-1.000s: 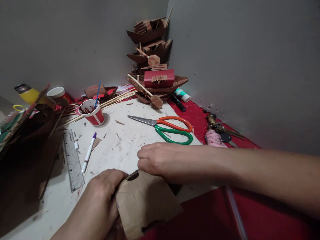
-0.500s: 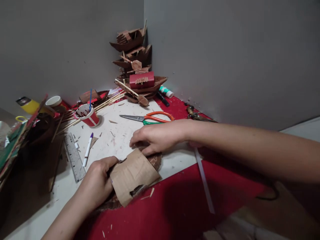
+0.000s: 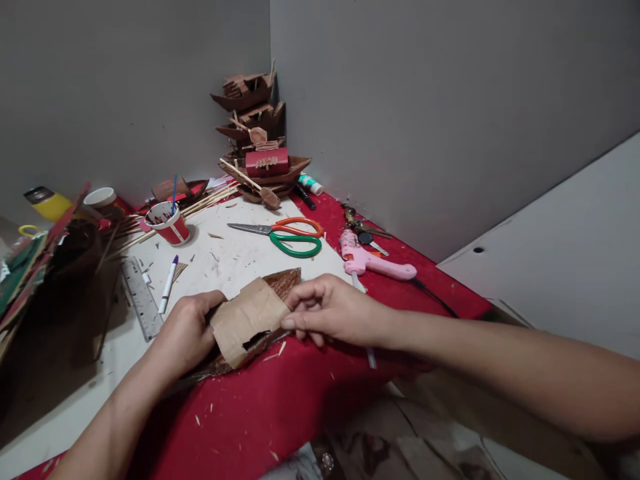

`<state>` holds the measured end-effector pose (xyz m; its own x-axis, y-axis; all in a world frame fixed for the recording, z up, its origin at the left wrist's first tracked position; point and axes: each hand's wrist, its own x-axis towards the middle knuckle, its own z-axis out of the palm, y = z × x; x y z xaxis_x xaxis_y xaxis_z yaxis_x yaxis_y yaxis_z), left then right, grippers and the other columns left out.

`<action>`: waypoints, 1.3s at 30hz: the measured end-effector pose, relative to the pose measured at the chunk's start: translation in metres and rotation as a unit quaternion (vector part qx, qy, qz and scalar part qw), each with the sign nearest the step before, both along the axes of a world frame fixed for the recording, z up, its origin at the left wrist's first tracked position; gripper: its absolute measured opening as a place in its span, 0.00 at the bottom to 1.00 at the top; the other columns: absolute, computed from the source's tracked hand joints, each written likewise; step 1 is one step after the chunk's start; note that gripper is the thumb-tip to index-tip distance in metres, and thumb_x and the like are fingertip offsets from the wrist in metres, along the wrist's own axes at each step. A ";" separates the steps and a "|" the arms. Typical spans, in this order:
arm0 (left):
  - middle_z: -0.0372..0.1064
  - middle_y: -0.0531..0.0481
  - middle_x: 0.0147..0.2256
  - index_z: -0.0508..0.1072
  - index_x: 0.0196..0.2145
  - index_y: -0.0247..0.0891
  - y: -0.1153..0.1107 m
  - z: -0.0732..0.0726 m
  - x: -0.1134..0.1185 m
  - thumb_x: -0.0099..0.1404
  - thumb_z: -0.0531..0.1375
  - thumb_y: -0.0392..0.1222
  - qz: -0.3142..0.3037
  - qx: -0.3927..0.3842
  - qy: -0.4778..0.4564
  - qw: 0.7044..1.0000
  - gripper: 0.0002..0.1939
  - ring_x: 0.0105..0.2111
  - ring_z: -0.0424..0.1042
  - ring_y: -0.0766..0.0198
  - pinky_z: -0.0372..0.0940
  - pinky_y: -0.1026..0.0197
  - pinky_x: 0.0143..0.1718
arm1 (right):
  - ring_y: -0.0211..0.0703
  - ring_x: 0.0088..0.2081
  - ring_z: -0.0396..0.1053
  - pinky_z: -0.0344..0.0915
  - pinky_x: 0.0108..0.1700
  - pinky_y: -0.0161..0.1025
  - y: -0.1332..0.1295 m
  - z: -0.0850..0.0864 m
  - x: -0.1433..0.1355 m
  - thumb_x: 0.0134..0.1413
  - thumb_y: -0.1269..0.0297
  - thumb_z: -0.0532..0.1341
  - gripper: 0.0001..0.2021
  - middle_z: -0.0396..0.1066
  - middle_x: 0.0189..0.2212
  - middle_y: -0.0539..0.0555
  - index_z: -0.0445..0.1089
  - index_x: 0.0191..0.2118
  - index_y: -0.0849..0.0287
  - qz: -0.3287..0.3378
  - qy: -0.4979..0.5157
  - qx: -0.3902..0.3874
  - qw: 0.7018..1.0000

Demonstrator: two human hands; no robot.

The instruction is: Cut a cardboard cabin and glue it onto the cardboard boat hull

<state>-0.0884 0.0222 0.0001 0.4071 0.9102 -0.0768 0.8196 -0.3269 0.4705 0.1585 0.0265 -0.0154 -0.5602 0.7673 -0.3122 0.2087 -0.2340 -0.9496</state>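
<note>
A tan paper cover [image 3: 245, 320] with a dark cut-out near its lower edge arches over a small brown boat [image 3: 286, 283]. My left hand [image 3: 187, 337] is closed on the left side of the boat and cover, its fingertips partly hidden behind them. At the cover's right edge, my right hand [image 3: 325, 310] pinches with thumb and forefinger, the other fingers curled. The boat's pointed end shows above and beside the right fingers.
Scissors [image 3: 285, 235] lie behind the boat, and a pink glue gun [image 3: 375, 260] rests to the right. A marker [image 3: 169, 283], ruler [image 3: 140, 300] and stained cup [image 3: 169, 223] stand or lie left. Several model boats [image 3: 265, 167] are stacked at the wall.
My right hand has moved from the boat's far end to the cover's right edge, uncovering the boat's tip, the scissors' handles and the glue gun. The view has shifted right.
</note>
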 end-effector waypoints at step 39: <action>0.76 0.46 0.42 0.68 0.44 0.42 -0.095 0.014 -0.004 0.59 0.64 0.51 0.318 -0.026 -0.330 0.888 0.18 0.24 0.71 0.67 0.65 0.67 0.22 | 0.29 0.11 0.58 0.56 0.12 0.24 -0.005 -0.016 -0.006 0.55 0.75 0.58 0.09 0.60 0.12 0.40 0.72 0.41 0.62 0.015 -0.070 0.050 0.996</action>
